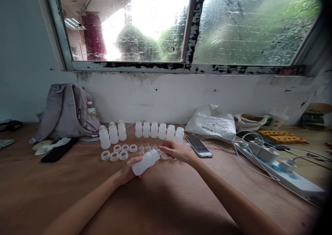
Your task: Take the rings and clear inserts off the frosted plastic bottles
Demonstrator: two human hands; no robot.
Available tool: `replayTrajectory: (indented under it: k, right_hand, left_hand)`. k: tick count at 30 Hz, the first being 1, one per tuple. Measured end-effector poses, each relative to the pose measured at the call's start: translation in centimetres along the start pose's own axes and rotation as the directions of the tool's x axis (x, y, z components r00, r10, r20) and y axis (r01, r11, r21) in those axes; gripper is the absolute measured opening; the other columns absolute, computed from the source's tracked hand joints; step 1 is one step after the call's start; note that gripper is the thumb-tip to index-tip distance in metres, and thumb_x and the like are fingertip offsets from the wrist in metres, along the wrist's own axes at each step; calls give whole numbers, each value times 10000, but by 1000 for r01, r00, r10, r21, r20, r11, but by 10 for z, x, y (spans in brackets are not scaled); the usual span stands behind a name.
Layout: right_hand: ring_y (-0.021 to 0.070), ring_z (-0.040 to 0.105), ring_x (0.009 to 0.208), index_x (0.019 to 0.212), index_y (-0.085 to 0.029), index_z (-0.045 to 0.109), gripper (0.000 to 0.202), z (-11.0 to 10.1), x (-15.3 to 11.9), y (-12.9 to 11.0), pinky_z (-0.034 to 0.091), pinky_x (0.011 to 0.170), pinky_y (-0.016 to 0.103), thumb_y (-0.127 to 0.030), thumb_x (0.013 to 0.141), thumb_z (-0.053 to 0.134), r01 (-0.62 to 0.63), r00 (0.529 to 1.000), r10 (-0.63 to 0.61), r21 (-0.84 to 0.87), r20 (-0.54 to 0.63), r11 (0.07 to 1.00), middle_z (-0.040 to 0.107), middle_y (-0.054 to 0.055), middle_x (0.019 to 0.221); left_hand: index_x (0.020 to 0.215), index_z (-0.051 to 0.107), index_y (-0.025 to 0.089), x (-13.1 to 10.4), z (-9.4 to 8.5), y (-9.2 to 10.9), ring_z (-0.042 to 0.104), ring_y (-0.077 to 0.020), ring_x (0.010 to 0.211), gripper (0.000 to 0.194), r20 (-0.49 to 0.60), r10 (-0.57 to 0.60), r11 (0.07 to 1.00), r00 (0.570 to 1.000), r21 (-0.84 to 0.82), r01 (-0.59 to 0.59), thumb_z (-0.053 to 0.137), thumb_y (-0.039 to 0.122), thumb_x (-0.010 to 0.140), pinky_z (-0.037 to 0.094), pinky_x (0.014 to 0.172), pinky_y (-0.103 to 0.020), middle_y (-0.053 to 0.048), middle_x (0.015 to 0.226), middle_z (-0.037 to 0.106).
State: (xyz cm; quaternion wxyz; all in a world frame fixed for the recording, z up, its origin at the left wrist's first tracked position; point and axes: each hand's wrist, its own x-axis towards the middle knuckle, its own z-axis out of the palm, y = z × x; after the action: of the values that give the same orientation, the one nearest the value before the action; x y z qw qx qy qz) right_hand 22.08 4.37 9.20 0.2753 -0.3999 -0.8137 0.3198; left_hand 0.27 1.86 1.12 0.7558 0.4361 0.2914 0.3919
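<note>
My left hand (129, 170) is wrapped round a white translucent bottle (145, 163), tilted with its top toward the upper right. My right hand (173, 149) is at the bottle's top, its fingers closed; what they pinch is too small to make out. Behind stand several open bottles (154, 130) in a row, and to the left three capped bottles (113, 133). White rings (114, 156) lie in front of these. Several clear teats (141, 147) sit between the rings and my right hand, partly hidden by the held bottle.
A phone (199, 147) lies right of my right hand. Farther right are a white power strip (282, 169) with cables and a silvery bag (211, 122). A grey backpack (67, 110) and a black case (59, 150) are on the left.
</note>
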Motion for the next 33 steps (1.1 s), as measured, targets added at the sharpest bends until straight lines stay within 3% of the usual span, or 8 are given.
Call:
replayTrajectory:
  k: [3, 8, 12, 14, 16, 19, 24, 33]
  right_hand:
    - [68, 365, 417, 644, -166, 456, 327, -2, 0, 0, 271, 412, 194, -470, 766, 472, -6, 999, 6, 6, 45, 1000, 438, -50, 479]
    - [63, 348, 422, 543, -165, 404, 404, 3, 3, 7, 266, 412, 198, -482, 792, 417, 26, 1000, -26, -1, -15, 1000, 390, -49, 466]
    - [96, 496, 558, 826, -172, 533, 310, 6, 1, 5, 377, 468, 201, -469, 739, 513, -26, 1000, 26, 223, 5, 975, 541, -7, 682]
    - [132, 546, 742, 1014, -204, 520, 410, 8, 0, 1, 438, 582, 225, -421, 678, 607, -27, 996, -3, 353, 85, 935, 575, 28, 884]
    - [156, 540, 854, 1055, -204, 531, 470, 11, -2, -2, 444, 683, 250, -380, 637, 655, -25, 990, -40, 441, 138, 897, 579, 43, 954]
    - [172, 556, 836, 987, -165, 578, 432, 18, -2, -4, 441, 708, 277, -376, 621, 668, -41, 996, -9, 513, 94, 858, 611, 46, 873]
    - [169, 563, 779, 926, -146, 594, 367, 23, -4, -8, 440, 668, 267, -391, 656, 641, 21, 999, -4, 503, -33, 864, 612, 43, 819]
    - [182, 559, 797, 954, -151, 576, 354, 26, -6, -7, 432, 670, 268, -417, 721, 571, 83, 996, -68, 386, -53, 919, 617, 51, 853]
  left_hand:
    - [928, 574, 60, 1, -1, -1, 513, -127, 558, 385, -8, -6, 1000, 1000, -7, 6, 457, 389, 767, 351, 421, -203, -100, 738, 588]
    - [909, 579, 53, 1, -1, 0, 519, -127, 539, 391, -20, 5, 1000, 1000, -15, -6, 446, 397, 779, 359, 417, -204, -97, 708, 590]
    - [967, 564, 52, -3, 3, 2, 527, -128, 559, 420, 6, -26, 997, 1000, -76, 26, 438, 411, 788, 365, 429, -202, -100, 732, 596]
    - [1022, 544, 59, -5, 6, 2, 539, -135, 601, 439, 49, -38, 994, 998, -104, 43, 442, 418, 790, 389, 466, -210, -116, 795, 604]
    - [1060, 527, 77, -8, 10, 2, 551, -151, 662, 435, 100, -31, 994, 995, -100, 41, 485, 400, 772, 418, 524, -234, -131, 882, 599]
    - [997, 559, 92, -10, 17, 3, 548, -166, 692, 380, 113, 45, 998, 993, -38, -41, 574, 352, 720, 427, 548, -253, -116, 883, 581]
    - [924, 578, 110, -14, 34, 3, 519, -155, 699, 313, 49, 132, 991, 990, 4, -132, 603, 335, 709, 422, 560, -243, -76, 784, 544]
    - [959, 534, 138, -15, 40, -3, 464, -124, 709, 349, -8, 232, 958, 973, 176, -227, 636, 330, 686, 355, 607, -223, -36, 816, 517]
